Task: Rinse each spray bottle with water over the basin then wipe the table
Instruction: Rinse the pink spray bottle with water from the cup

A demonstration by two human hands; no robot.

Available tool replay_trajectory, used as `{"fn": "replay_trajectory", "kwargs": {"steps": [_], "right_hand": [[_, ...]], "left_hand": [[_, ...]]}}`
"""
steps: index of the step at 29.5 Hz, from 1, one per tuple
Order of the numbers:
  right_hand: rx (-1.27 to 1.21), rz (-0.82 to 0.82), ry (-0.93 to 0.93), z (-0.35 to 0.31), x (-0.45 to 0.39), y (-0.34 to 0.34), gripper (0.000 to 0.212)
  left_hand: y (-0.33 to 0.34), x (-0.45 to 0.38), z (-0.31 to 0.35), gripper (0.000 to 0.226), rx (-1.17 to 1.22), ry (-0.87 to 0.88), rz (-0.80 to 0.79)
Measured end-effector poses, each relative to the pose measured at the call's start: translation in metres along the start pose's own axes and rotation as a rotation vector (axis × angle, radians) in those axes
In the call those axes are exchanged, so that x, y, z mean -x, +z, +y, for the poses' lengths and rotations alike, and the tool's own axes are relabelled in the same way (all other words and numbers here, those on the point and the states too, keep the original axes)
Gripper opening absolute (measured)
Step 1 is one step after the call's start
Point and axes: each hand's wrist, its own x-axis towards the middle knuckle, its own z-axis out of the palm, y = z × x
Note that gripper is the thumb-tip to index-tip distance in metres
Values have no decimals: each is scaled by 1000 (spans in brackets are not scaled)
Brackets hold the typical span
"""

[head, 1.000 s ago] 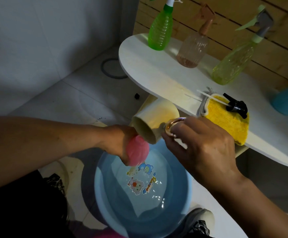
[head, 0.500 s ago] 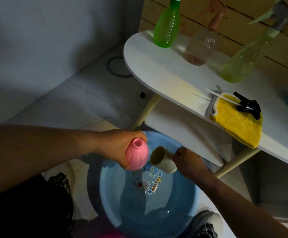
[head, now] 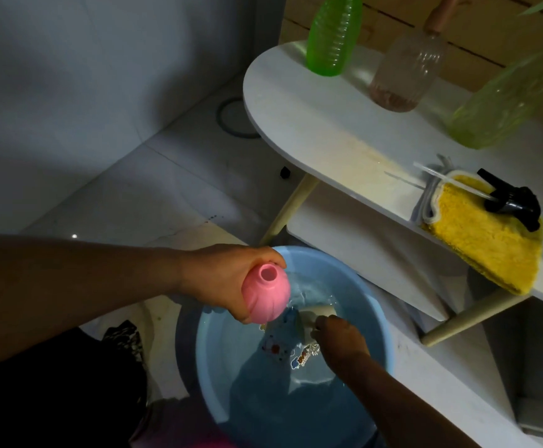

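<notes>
Left hand (head: 221, 282) grasping pink bottle (head: 265, 294) above blue basin (head: 373, 305). Right hand (head: 339, 334) down in water, maybe grasping cup (head: 317, 315).

A plain grey wall (head: 85, 76) fills the view from nine to twelve o'clock, dim and shadowed. Behind the furniture at one o'clock runs a wall of wooden planks (head: 477, 30). The floor (head: 153, 195) is pale glossy tile with a round drain ring (head: 234, 119) near twelve o'clock. A white oval tabletop (head: 315, 130) stands on cream legs (head: 291, 206), with a lower shelf (head: 360, 253) at three o'clock.
</notes>
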Motion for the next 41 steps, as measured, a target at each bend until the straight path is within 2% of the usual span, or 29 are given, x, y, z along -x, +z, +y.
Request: {"fn": "replay_trajectory", "kwargs": {"steps": [3,7,10,18,24,31,41], "right_hand": [[-278,16,86,3,-1,-4,21],[-615,26,196,18,4,-31,26],[-727,78,216,23,24,-58,39],[-755,253,153,16,85,-143,35],[-917,387,39,16,124,-190,34],[-955,527,-23,2,135,-210,34],[-745,629,-102,-10,140,-210,28]], "left_hand": [[-1,1,1,90,6,11,24],[-1,3,0,88,19,33,30],[-3,5,1,86,19,50,13],[-3,7,9,87,-46,63,0],[-2,4,13,86,-93,61,34],[-2,-3,11,95,-145,48,28],[0,-11,14,101,-164,59,9]]}}
